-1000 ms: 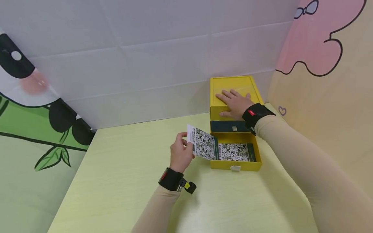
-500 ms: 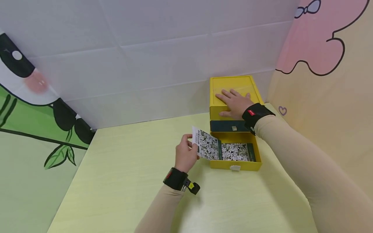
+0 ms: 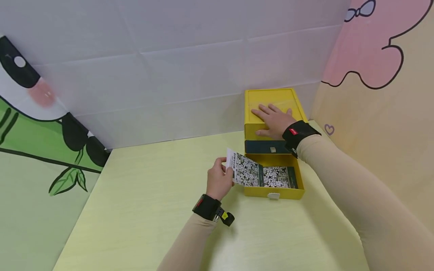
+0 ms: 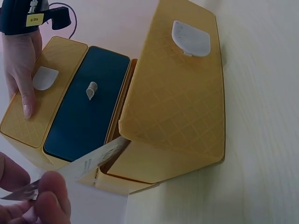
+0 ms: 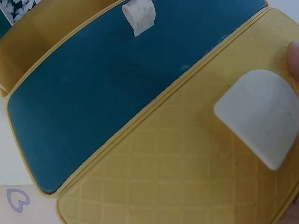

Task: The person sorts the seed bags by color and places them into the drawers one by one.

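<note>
A yellow drawer box (image 3: 274, 97) stands against the back wall, its lowest drawer (image 3: 273, 193) pulled out toward the front. My left hand (image 3: 219, 180) pinches a thin flower-printed booklet (image 3: 246, 171) by its left edge, between thumb and fingers. That booklet slants down to the right, its far end inside the drawer in the left wrist view. It overlaps a second, matching booklet (image 3: 276, 177) lying in the drawer. My right hand (image 3: 275, 122) rests spread on top of the box, thumb over the upper drawer's front.
Between the upper yellow drawer (image 5: 154, 172) and the pulled-out one is a dark blue drawer (image 5: 93, 88) with a small pale knob (image 5: 140, 15). The pale table (image 3: 142, 210) extends left and forward of the box. A printed side wall (image 3: 366, 124) rises close to its right.
My left hand has moved to the right with the booklet, which now covers more of the one in the drawer. My right hand has stayed on the box.
</note>
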Motion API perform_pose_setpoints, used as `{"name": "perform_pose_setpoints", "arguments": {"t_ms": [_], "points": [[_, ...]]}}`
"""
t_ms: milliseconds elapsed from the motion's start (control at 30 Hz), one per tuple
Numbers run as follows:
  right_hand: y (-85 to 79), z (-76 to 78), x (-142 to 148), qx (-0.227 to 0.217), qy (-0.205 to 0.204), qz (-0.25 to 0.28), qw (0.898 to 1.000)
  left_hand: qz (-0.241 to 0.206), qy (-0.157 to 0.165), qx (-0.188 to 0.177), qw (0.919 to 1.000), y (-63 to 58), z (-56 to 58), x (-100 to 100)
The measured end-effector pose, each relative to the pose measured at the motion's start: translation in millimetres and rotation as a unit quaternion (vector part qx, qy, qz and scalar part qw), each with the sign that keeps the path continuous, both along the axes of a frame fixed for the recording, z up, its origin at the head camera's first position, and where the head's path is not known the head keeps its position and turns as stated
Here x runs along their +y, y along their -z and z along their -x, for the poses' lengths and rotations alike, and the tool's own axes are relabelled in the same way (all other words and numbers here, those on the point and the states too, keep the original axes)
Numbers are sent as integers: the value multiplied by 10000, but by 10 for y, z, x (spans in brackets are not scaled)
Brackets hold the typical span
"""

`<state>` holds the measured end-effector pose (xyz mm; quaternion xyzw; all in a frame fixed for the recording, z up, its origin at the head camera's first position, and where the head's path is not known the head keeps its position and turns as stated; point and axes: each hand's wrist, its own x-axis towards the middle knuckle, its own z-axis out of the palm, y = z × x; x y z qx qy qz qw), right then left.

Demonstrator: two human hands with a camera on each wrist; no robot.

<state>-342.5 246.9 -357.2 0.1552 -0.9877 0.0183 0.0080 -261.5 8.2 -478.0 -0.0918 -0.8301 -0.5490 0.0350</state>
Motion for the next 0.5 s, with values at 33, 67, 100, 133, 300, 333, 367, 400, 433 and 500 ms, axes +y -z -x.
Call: {"name": "perform_pose_setpoints", "arguments": {"t_ms": [33, 67, 100, 133, 300, 333, 367, 400, 433, 500], "points": [[6, 6, 3, 6, -6, 8, 10000, 30, -7, -5, 10000, 9, 3, 1], [12, 12, 7, 11, -15, 12, 10000, 55, -13, -10, 10000, 17, 5, 2], [16, 16, 9, 15, -20, 22, 10000, 88, -16, -7, 10000, 25, 6, 2], [21, 20, 11, 21, -21, 21, 10000, 128, -18, -5, 9999, 32, 6, 2], [22, 24, 11, 33, -4, 16, 10000, 335, -31, 51, 9994, 58, 8, 9], [19, 21, 9, 34, -1, 10, 10000, 396, -51, 64, 9992, 63, 8, 12], [16, 17, 7, 30, 4, 10, 10000, 440, -67, 88, 9990, 65, 8, 14], [11, 13, 5, 27, 8, 4, 10000, 486, -90, 90, 9987, 69, 7, 19], [7, 7, 1, 22, 11, 3, 10000, 520, -112, 87, 9985, 71, 6, 22], [-3, -6, -6, 20, 12, -6, 10000, 614, -156, 93, 9979, 75, 4, 32]]}}
